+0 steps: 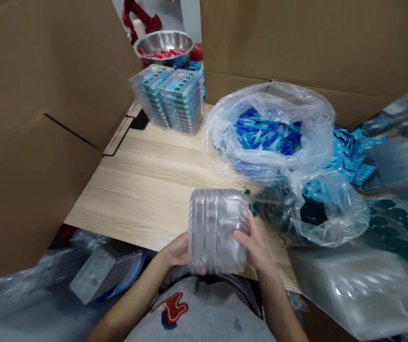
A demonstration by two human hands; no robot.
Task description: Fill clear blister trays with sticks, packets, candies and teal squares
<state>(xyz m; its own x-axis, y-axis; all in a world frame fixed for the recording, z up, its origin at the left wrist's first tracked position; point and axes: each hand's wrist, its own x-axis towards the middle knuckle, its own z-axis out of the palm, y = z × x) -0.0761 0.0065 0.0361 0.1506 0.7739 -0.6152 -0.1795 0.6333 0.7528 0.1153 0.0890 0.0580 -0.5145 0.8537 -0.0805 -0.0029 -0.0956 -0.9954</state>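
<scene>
Between my two hands, at the front edge of the wooden table point(128, 185), is a clear plastic tray or a stack of such trays point(213, 228); blur hides how many. My left hand point(179, 250) grips its left side, the fingertips hidden behind it. On the right side my right hand point(255, 240) holds it, thumb across the front. Just beyond the right hand lie several small dark green pieces point(251, 209). A clear bag point(346, 218) with dark and light blue contents stands to their right.
Behind stands a large open bag of blue pointed pieces point(268, 133). Stacked filled packs point(182, 99) and a metal bowl point(166, 47) of red pieces sit at the back. Cardboard walls point(47, 118) rise around. More blurred clear trays point(367, 289) lie at the right.
</scene>
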